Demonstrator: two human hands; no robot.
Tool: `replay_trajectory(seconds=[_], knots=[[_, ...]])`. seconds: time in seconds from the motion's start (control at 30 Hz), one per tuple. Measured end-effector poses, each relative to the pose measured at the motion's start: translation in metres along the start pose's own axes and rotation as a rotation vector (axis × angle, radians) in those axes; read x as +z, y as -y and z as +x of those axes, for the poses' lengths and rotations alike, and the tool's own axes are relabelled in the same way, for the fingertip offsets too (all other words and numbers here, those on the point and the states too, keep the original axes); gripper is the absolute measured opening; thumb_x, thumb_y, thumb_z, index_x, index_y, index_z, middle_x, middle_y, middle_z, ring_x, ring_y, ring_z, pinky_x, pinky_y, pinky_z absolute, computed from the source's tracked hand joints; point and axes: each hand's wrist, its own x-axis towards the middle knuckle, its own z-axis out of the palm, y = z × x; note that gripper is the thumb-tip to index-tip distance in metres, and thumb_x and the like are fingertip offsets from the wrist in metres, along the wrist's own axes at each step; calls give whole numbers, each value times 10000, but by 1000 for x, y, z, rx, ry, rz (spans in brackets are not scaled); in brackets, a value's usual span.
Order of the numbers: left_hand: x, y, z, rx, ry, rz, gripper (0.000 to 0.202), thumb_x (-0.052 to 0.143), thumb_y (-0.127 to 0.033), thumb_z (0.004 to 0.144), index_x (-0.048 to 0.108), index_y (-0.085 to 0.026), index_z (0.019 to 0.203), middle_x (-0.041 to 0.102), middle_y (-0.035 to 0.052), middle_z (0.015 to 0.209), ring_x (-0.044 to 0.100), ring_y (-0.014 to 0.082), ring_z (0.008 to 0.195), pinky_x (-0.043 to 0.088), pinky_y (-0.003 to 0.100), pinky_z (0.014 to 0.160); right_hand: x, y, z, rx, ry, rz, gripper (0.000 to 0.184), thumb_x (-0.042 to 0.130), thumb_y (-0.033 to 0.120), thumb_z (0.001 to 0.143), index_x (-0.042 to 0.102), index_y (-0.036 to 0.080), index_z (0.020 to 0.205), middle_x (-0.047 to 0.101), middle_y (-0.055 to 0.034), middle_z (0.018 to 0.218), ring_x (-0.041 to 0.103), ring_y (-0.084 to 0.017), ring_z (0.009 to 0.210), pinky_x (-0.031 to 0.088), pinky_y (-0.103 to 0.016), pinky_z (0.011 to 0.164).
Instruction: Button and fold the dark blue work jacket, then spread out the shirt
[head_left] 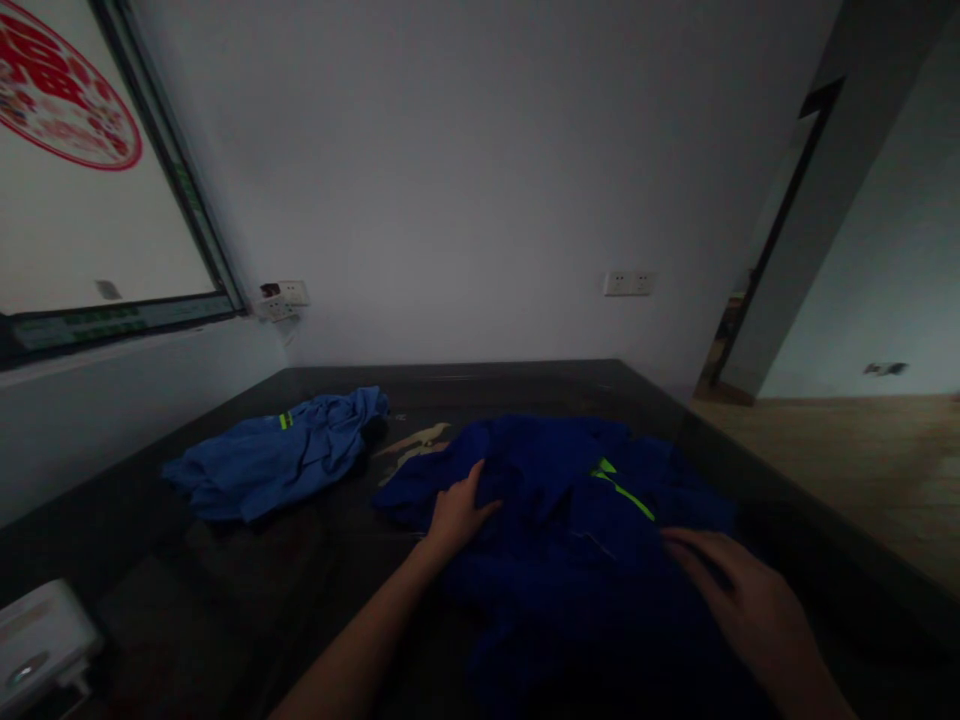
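A dark blue garment with a neon green stripe lies crumpled on the dark table in front of me. My left hand rests on its left edge, fingers curled into the cloth. At the garment's right side my right hand lies on the fabric with its fingers bent down onto it. A lighter blue garment with a small green mark lies bunched farther left, away from both hands.
A white device sits at the table's near left corner. A window with a red round sticker is on the left wall. Wall sockets are behind the table. Wooden floor and a doorway lie to the right.
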Motion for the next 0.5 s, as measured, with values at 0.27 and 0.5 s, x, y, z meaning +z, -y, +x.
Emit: replay_trajectory(seconds=[0.27,0.5], knots=[[6,4,15,-21,-204,-865,450,508,-438,855,580,-164,1205,612,106,1234,548,253,1161,407,338,986,57,-31,-66,-73,222,-371,543,583,485,766,524,299,1272,568,-102,1277,535,-354,1133,436,-589,876],[-9,26,24,-388,-452,-1401,451,530,-472,856,541,-205,1219,644,100,1171,605,241,1088,461,359,948,62,-23,-9,-21,406,-482,444,513,168,769,566,251,1201,574,-125,1251,531,-356,1103,473,-556,764]])
